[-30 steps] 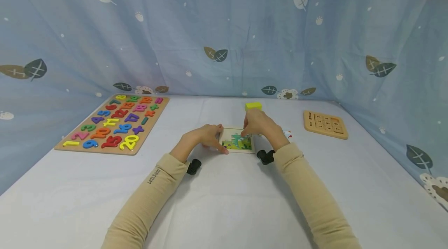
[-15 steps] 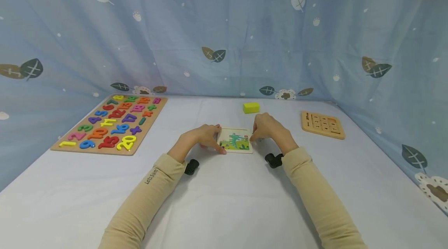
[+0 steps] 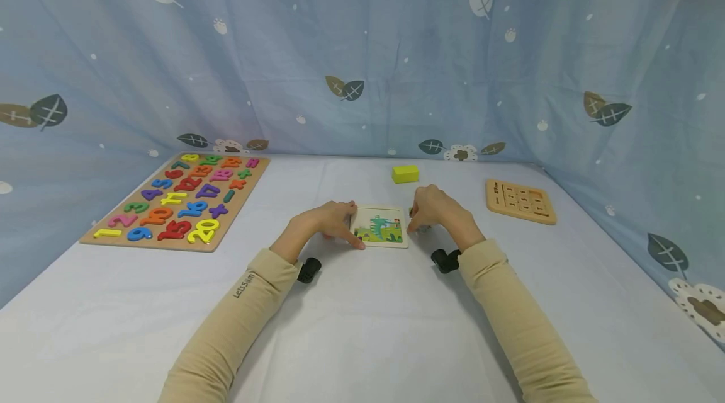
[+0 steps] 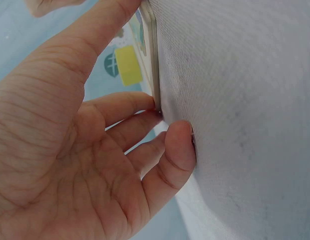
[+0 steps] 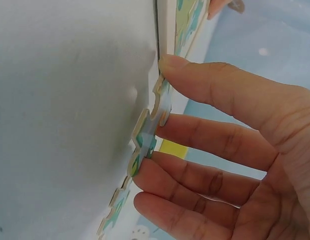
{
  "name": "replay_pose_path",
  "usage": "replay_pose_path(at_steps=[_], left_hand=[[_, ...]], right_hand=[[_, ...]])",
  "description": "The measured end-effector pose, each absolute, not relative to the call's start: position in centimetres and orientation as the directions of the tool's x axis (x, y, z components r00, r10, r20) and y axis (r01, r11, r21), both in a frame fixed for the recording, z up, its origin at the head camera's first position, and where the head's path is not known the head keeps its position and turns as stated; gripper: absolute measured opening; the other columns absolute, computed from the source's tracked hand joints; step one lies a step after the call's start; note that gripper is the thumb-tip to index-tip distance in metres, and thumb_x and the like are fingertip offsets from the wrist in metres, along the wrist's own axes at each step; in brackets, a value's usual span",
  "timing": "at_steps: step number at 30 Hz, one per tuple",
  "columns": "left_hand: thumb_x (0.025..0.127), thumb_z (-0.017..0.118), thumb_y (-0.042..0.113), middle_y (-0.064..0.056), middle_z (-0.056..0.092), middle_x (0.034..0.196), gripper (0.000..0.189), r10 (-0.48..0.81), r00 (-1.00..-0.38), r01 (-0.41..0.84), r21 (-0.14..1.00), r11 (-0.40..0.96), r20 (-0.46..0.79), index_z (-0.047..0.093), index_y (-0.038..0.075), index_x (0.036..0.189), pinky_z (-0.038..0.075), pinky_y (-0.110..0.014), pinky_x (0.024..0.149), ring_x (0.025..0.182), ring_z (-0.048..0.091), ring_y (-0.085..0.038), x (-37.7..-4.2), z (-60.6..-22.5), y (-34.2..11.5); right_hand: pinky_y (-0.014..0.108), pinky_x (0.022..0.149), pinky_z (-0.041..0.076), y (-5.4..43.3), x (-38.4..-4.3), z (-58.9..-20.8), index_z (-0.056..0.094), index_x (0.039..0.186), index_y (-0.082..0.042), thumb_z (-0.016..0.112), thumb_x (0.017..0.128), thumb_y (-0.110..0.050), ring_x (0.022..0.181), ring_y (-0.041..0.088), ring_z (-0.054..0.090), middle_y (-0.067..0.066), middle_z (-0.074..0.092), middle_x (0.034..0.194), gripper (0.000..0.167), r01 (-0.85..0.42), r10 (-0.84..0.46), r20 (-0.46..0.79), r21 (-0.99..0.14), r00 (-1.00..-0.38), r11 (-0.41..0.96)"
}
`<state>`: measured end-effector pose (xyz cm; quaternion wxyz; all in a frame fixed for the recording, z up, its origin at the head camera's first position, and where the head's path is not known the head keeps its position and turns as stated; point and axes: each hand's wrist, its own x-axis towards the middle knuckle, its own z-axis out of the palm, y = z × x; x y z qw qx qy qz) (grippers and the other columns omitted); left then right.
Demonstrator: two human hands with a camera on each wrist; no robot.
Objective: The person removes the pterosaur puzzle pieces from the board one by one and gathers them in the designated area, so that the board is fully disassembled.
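On your white cloth-covered table (image 3: 351,327), a tan board of coloured numbers (image 3: 189,246) lies left. Your left hand (image 3: 334,220), spread wide, grips the pale-framed dinosaur puzzle tray (image 3: 379,211) at centre; your right hand (image 3: 435,208), thumb and forefinger slightly parted, is just right of it. A rectangular yellow block (image 3: 405,174) sits far; your right hand pinches a thin puzzle piece (image 5: 164,102).

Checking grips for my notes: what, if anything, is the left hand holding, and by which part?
The left hand holds the puzzle board by its left end, between thumb and fingers.
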<state>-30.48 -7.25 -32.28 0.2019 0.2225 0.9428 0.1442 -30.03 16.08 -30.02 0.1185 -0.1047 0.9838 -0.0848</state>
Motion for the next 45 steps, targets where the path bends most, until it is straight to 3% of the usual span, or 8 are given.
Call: replay_pose_path(at_steps=[12,20,31,45], left_hand=[[0.078,0.077,0.047,-0.007,0.015,0.162,0.098,0.475,-0.821,0.352,0.374,0.858,-0.317,0.025,0.009,0.153,0.048,-0.022,0.059,0.097,0.053,-0.020,-30.48,-32.42,-7.37],[0.078,0.076,0.048,-0.007,0.015,0.162,0.099,0.472,-0.822,0.349,0.373,0.860,-0.318,0.024,0.009,0.153,0.047,-0.022,0.059,0.092,0.053,-0.019,-30.40,-32.30,-7.40],[0.078,0.077,0.048,-0.006,0.015,0.162,0.099,0.468,-0.823,0.345,0.370,0.863,-0.322,0.024,0.010,0.154,0.049,-0.023,0.062,0.115,0.049,-0.023,-30.47,-32.37,-7.31],[0.078,0.076,0.048,-0.006,0.015,0.162,0.099,0.478,-0.818,0.357,0.370,0.858,-0.319,0.025,0.009,0.153,0.048,-0.023,0.060,0.106,0.052,-0.022,-30.52,-32.39,-7.34]], right_hand=[[0.028,0.062,0.048,16.07,-29.92,-29.94,0.074,0.086,-0.006,0.083,0.074,-0.028,0.072,0.016,0.058,0.005,0.069,0.085,0.027,-0.191,-0.228,-0.214,-0.182,-0.950,0.965],[0.028,0.063,0.049,16.20,-29.98,-30.15,0.075,0.086,-0.007,0.084,0.073,-0.029,0.073,0.016,0.058,0.005,0.070,0.086,0.028,-0.190,-0.228,-0.203,-0.191,-0.952,0.963],[0.029,0.064,0.050,16.25,-30.00,-30.12,0.074,0.087,-0.006,0.084,0.074,-0.028,0.075,0.016,0.059,0.005,0.070,0.086,0.027,-0.181,-0.221,-0.211,-0.195,-0.952,0.964],[0.030,0.066,0.051,16.52,-29.97,-30.16,0.074,0.089,-0.005,0.084,0.074,-0.029,0.077,0.017,0.059,0.007,0.070,0.089,0.030,-0.174,-0.213,-0.213,-0.189,-0.953,0.966]])
